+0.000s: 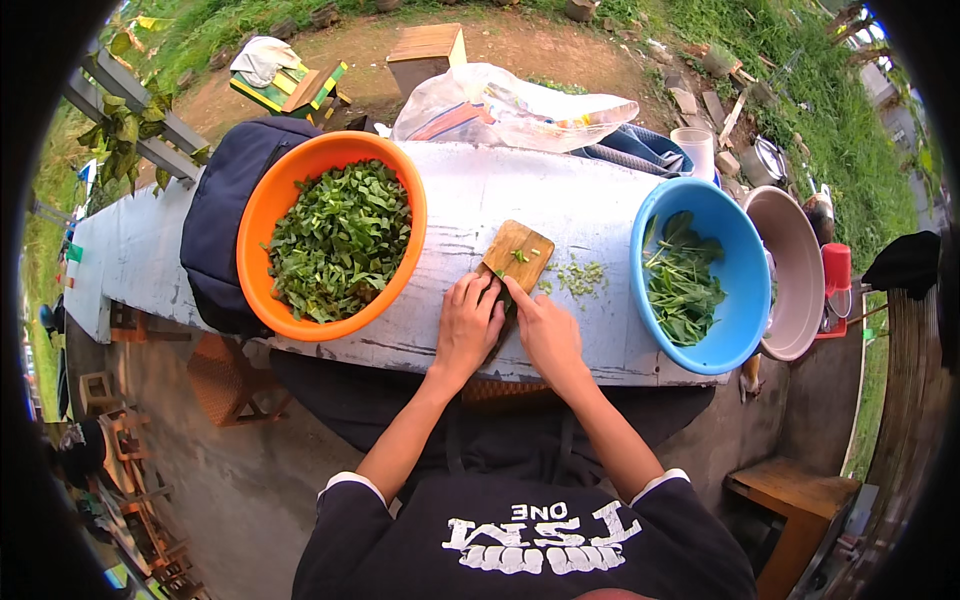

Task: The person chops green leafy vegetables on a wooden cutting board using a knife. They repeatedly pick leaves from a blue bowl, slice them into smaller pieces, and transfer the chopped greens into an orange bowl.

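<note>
A wooden cutting board [522, 238] lies at a slant on the pale, worn tabletop. My left hand [469, 319] is over its left edge, fingers bent around dark green leaves [504, 298], of which only a little shows. From the right, my right hand [551, 330] meets it, index finger stretched toward the left fingertips; whatever its curled fingers hold is hidden. A few cut green pieces [520, 256] rest on the board, beyond my fingers. Chopped pale stems [581, 277] are scattered on the table to its right.
An orange basin [251, 247] of chopped leaves stands left, against a dark backpack [217, 225]. To the right, a blue basin [750, 300] holds whole leaves, beside a greyish-pink basin [799, 300]. A plastic bag [510, 109] and folded blue cloth [637, 150] lie along the far edge.
</note>
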Available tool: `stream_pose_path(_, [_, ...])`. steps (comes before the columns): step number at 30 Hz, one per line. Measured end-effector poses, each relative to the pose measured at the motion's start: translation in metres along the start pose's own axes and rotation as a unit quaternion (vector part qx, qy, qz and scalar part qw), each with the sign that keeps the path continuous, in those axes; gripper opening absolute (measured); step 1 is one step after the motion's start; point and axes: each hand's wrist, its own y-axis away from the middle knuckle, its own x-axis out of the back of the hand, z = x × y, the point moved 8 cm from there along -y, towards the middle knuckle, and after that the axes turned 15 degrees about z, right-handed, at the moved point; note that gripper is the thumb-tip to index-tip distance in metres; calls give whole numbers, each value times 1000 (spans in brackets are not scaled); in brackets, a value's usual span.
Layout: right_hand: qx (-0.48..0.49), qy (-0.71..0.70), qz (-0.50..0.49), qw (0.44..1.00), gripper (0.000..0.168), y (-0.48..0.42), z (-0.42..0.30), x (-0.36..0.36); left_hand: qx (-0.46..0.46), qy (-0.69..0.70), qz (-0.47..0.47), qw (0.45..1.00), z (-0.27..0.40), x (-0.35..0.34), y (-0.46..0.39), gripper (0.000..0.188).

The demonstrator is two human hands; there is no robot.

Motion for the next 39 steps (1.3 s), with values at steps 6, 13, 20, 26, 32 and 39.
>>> stream_pose_path(6, [-28, 40, -23, 999, 53, 40, 16, 24, 18, 15, 22, 999, -2, 2, 2, 33])
stream_pose_path(13, [-32, 13, -2, 999, 48, 18, 13, 14, 0, 13, 1, 1000, 5, 11, 1, 37])
stream_pose_path(20, [-62, -1, 50, 997, 42, -1, 27, 30, -8, -8, -17, 1000, 2, -5, 5, 38])
stream_pose_path(26, [-63, -22, 49, 997, 40, 7, 35, 28, 21, 13, -25, 999, 0, -5, -4, 39])
stream_pose_path(32, [-68, -46, 50, 995, 38, 8, 25, 28, 39, -26, -52, 998, 2, 2, 3, 41])
stream_pose_path(39, [-76, -65, 44, 994, 37, 12, 24, 25, 12, -31, -50, 998, 5, -12, 9, 44])
